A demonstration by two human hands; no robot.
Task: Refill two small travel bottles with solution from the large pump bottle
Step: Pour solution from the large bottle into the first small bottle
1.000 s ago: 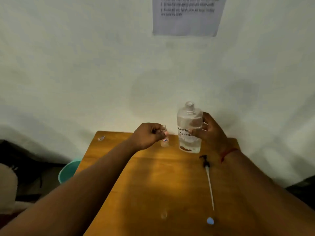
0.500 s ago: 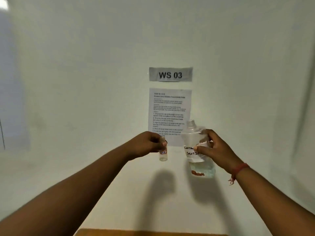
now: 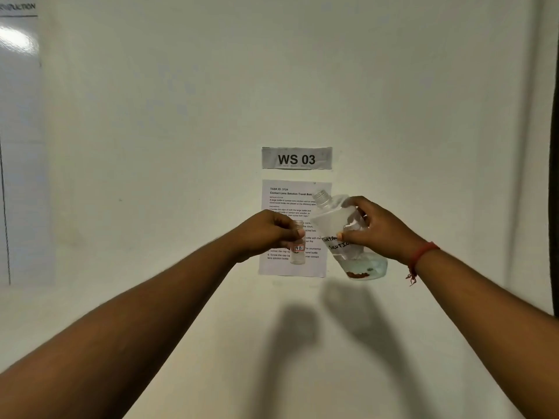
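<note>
Head view: The left hand (image 3: 269, 234) pinches a small travel bottle (image 3: 298, 249) near its neck, upright, mouth uncapped. Just to its right, the right hand (image 3: 373, 231) grips the large solution bottle (image 3: 341, 234), pump removed, long axis tilted, open neck (image 3: 320, 195) pointing up-left above the small bottle's mouth. Both are held in the air before the wall sheet (image 3: 290, 267). A little liquid pools at the large bottle's base; the small bottle appears nearly empty. Further tilt is probably needed to pour.

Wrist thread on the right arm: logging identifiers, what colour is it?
Red, seen in the head view: wrist thread.
</note>
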